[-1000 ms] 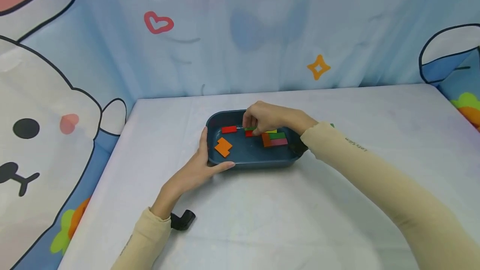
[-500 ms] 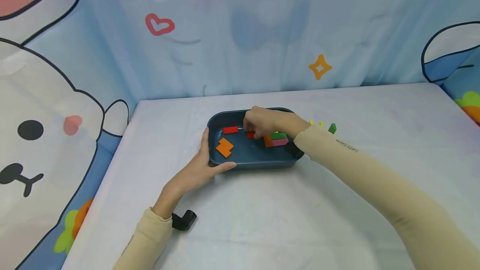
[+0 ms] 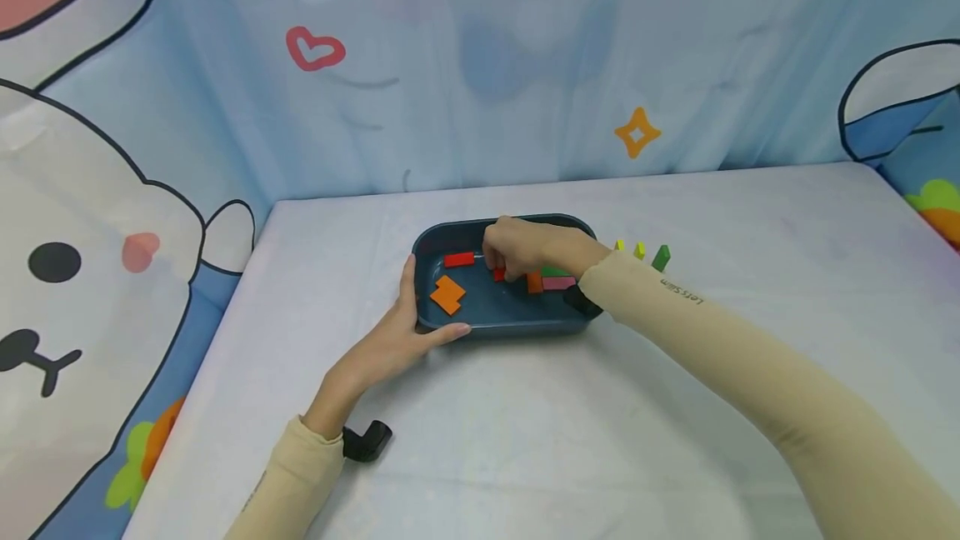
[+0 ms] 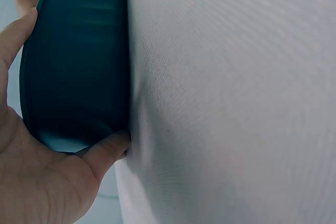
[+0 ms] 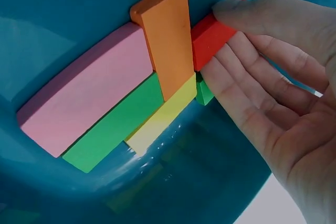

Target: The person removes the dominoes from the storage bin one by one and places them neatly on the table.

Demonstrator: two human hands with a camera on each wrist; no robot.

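A dark blue tray (image 3: pixel 517 328) with wooden blocks in it stands on the table. My left hand (image 3: pixel 393 336) holds its near left corner, thumb along the front wall and fingers at the left end. Inside the tray, my right hand (image 3: pixel 521 244) pinches a red block (image 5: pixel 212 40) between thumb and fingers. That block lies against an orange block (image 5: pixel 170 40), with a mostly hidden green block (image 5: pixel 205 95) beside it. A pink block (image 5: pixel 89 93), a long green block (image 5: pixel 115 124) and a yellow block (image 5: pixel 165 116) lie side by side next to the orange one.
Elsewhere in the tray lie another red block (image 3: pixel 459 259) and orange pieces (image 3: pixel 447 294). Behind the right sleeve, yellow pieces (image 3: pixel 640 250) and a green piece (image 3: pixel 661 257) stand on the white tabletop (image 3: pixel 525 440). A printed curtain (image 3: pixel 480 107) hangs behind.
My right hand has lowered slightly over the red block, and the right forearm has shifted a little left, uncovering the yellow and green pieces behind it. My left hand stays on the tray.
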